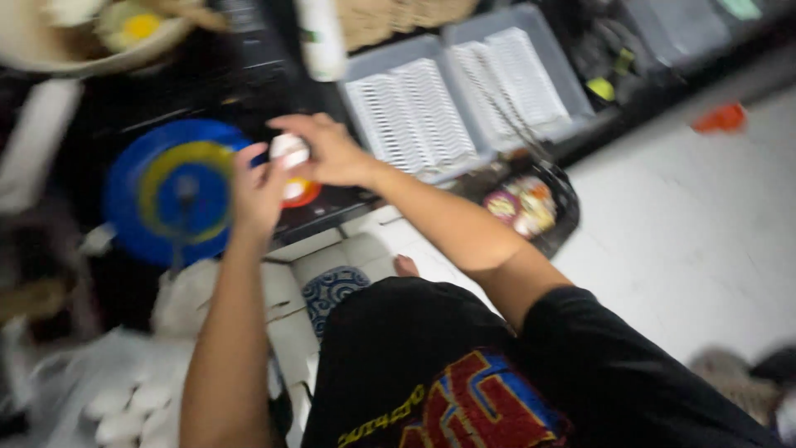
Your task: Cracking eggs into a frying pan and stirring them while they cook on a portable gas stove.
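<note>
Both my hands meet over a dark counter. My left hand [259,191] and my right hand [327,149] together hold a small white egg-like object [289,149] between the fingertips. Just below it sits a small red bowl [300,192] with something yellow inside. To the left lies a round blue lid with a yellow ring [170,192]. The picture is blurred by motion.
Two grey bins with white ribbed trays [464,91] stand at the back. A dark tray of colourful small things [526,206] sits on the right. A white bottle [321,37] and a pale bowl [83,37] are at the top. White eggs [124,406] lie lower left.
</note>
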